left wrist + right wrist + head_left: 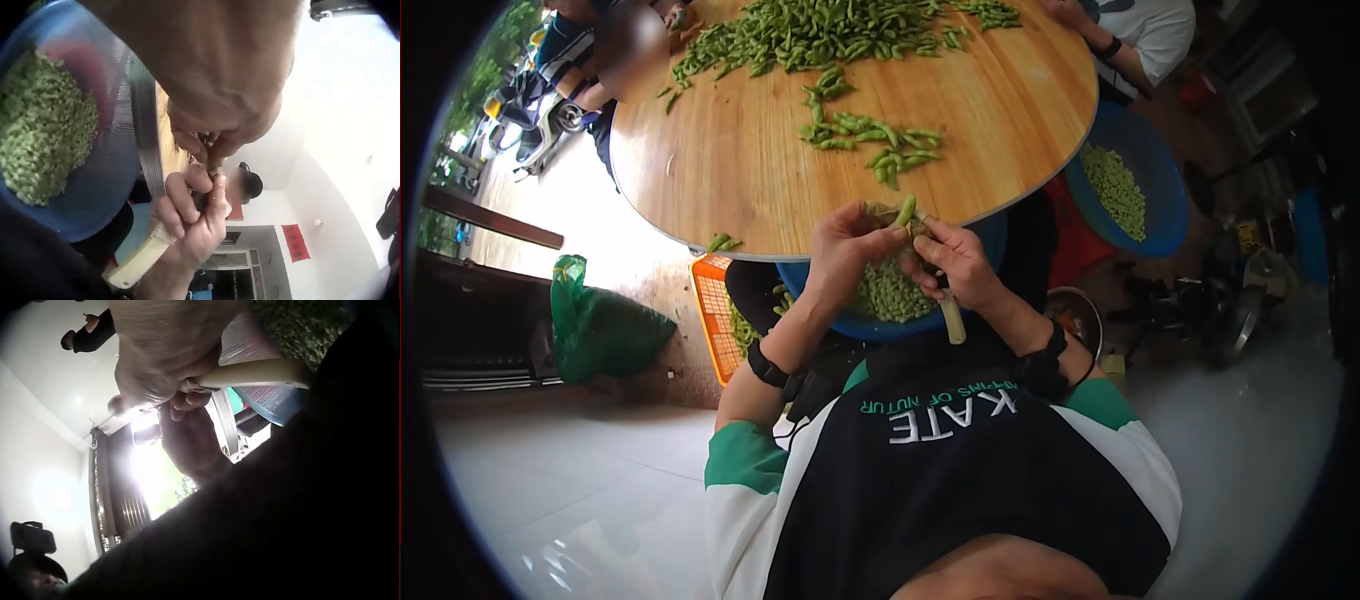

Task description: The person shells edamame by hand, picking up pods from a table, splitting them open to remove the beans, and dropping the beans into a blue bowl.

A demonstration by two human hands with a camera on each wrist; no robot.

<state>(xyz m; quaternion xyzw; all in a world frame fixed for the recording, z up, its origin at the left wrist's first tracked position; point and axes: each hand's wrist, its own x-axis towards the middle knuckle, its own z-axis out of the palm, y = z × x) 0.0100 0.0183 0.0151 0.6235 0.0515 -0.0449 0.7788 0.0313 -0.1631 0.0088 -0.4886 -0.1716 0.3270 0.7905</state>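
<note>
Close together at the table's near edge, my two hands meet over a blue basin [992, 243] of shelled green beans [892, 296]. Between thumb and fingers, my left hand [845, 250] pinches a green bean pod [907, 210], its tip pointing up. My right hand [962, 262] has its thumb and forefinger right beside the pod. Its other fingers curl round a tool with a flat cream handle [953, 320], also seen as a pale handle [140, 262] in the left wrist view. The tool's working end is hidden in the fingers.
Heaped bean pods [820, 35] cover the far part of the round wooden table [730, 150]. Two people sit at its far sides. An orange basket [712, 320] and green bag [605, 325] stand to the left, another blue basin [1165, 195] of beans to the right.
</note>
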